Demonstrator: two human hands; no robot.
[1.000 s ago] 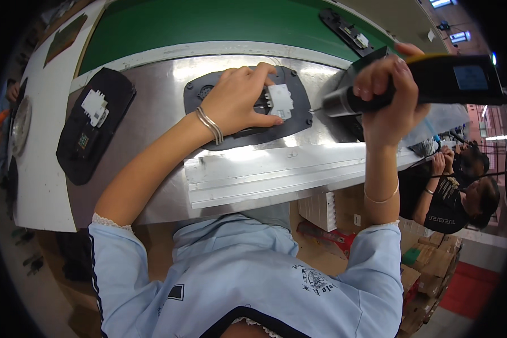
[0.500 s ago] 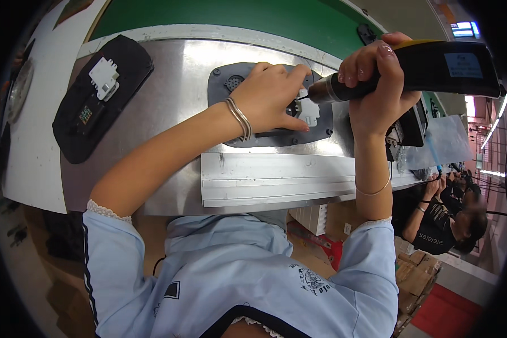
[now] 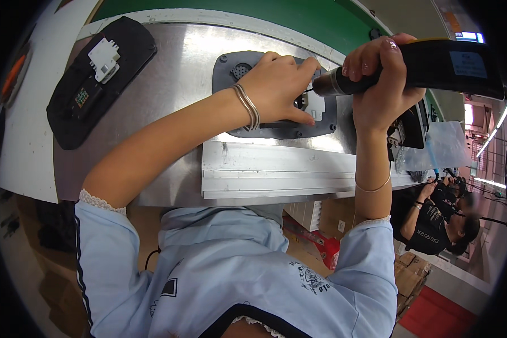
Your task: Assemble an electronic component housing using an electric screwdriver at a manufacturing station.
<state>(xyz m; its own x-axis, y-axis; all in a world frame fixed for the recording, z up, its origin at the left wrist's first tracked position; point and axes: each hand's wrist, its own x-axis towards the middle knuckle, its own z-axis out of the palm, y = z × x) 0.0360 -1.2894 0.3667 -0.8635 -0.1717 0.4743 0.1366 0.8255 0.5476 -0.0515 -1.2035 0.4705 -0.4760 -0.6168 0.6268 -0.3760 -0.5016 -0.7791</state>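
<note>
My right hand (image 3: 380, 76) is wrapped round a black and yellow electric screwdriver (image 3: 445, 67). Its thin bit points left at a white plastic part (image 3: 316, 106) on a dark grey housing panel (image 3: 244, 69). Whether the bit touches a screw is too small to tell. Over the middle of the panel lies my left hand (image 3: 281, 87), thumb and forefinger spread apart beside the white part, hiding much of the panel. A second dark panel (image 3: 67, 121) with a similar white part (image 3: 103, 59) lies at the left of the metal worktop.
A pale metal rail (image 3: 276, 172) runs along the near edge of the worktop (image 3: 169, 112). Right of my right wrist are a black device (image 3: 414, 127) and a clear plastic bag (image 3: 448, 146). Another person (image 3: 428, 225) sits at the far right.
Both hands, the screwdriver and the panel keep nearly the same places relative to each other. The whole view has shifted slightly, so the worktop stands a little higher.
</note>
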